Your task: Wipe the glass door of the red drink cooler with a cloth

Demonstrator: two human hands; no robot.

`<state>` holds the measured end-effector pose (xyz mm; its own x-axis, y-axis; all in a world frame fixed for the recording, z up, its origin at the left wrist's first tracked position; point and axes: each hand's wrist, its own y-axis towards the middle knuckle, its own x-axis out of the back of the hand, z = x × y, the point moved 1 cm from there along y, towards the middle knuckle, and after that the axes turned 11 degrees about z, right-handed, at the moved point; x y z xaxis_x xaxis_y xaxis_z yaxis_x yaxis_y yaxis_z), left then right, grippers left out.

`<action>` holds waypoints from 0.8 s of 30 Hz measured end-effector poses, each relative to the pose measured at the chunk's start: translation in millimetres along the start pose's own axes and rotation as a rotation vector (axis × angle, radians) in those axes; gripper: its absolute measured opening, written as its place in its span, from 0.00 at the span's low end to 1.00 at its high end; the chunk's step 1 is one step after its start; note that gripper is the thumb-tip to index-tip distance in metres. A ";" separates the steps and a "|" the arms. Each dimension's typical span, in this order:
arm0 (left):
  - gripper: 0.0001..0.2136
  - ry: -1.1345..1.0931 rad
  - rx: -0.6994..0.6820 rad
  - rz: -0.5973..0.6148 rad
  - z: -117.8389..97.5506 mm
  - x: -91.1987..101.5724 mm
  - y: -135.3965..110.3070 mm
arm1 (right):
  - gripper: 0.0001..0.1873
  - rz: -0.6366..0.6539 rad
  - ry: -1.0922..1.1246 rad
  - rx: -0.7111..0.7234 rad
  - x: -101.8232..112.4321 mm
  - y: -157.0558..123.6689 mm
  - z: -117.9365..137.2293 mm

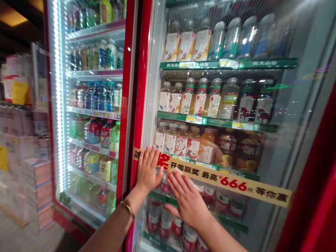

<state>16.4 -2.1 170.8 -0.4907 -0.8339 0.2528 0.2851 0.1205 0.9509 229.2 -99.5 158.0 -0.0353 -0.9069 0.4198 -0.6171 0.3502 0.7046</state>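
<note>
Two bare hands at work on a drinks cooler: the left hand (149,168) and the right hand (187,200) lie flat against a gold promotional strip (225,182) printed with a red "¥666", which runs at a downward tilt across the glass door (273,147) from the red door frame (128,105). Fingers on both hands are spread wide and straight, gripping nothing; a small white patch shows under the right hand's fingertips (178,171), too blurred to identify. A gold bangle (127,209) circles the left wrist. Behind the glass, bottled juices (181,141) stand in rows on shelves with green price rails (215,120), and red-labelled bottles (160,220) sit below the strip. To the left, a neighbouring cooler door lit by an LED strip (59,105) holds more drinks, with stacked cartons (39,185) beyond it — blurred.
</note>
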 end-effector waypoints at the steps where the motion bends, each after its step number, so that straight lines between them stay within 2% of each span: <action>1: 0.38 0.003 0.002 -0.001 -0.4 0.1 0.0 | 0.43 0.011 -0.006 0.090 -1.3 -6.4 4.3; 3: 0.38 0.011 0.008 0.000 -0.9 0.2 -0.3 | 0.42 0.021 -0.048 0.128 5.8 -8.0 -11.4; 4: 0.37 0.016 0.011 0.001 -1.0 0.3 -0.5 | 0.42 0.022 -0.077 0.079 13.9 0.0 -29.2; 8: 0.37 0.028 0.015 0.000 -0.5 0.9 -1.3 | 0.47 -0.039 -0.132 -0.345 51.2 70.3 -106.3; 10: 0.37 0.023 0.011 0.003 -0.1 1.1 -1.3 | 0.50 -0.054 -0.120 -0.429 55.1 94.7 -114.6; 11: 0.37 0.019 0.008 0.004 0.1 1.1 -1.2 | 0.51 -0.045 -0.117 -0.400 51.1 97.6 -107.6; 13: 0.37 0.010 0.002 0.004 0.2 0.7 -1.0 | 0.52 0.007 -0.118 -0.215 33.5 83.9 -77.1; 15: 0.37 0.004 0.002 0.002 0.2 0.2 -1.0 | 0.51 0.068 -0.103 0.049 12.7 52.8 -41.2; 17: 0.37 0.005 0.005 0.004 0.0 -0.2 -1.3 | 0.50 0.105 -0.071 0.249 0.7 23.6 -21.9; 19: 0.37 0.010 0.008 0.011 0.0 -0.2 -1.6 | 0.49 0.125 -0.039 0.310 3.4 16.7 -30.4; 20: 0.36 0.014 0.008 0.014 0.1 -0.1 -1.7 | 0.49 0.122 -0.030 0.284 10.0 24.4 -44.2; 24: 0.37 0.024 0.009 0.011 0.9 0.0 -1.8 | 0.49 0.052 -0.037 -0.040 48.6 94.8 -113.9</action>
<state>15.1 -1.8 169.2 -0.4672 -0.8453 0.2590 0.2831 0.1345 0.9496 258.5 -83.7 310.4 -0.0961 -0.8952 0.4352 -0.5818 0.4052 0.7052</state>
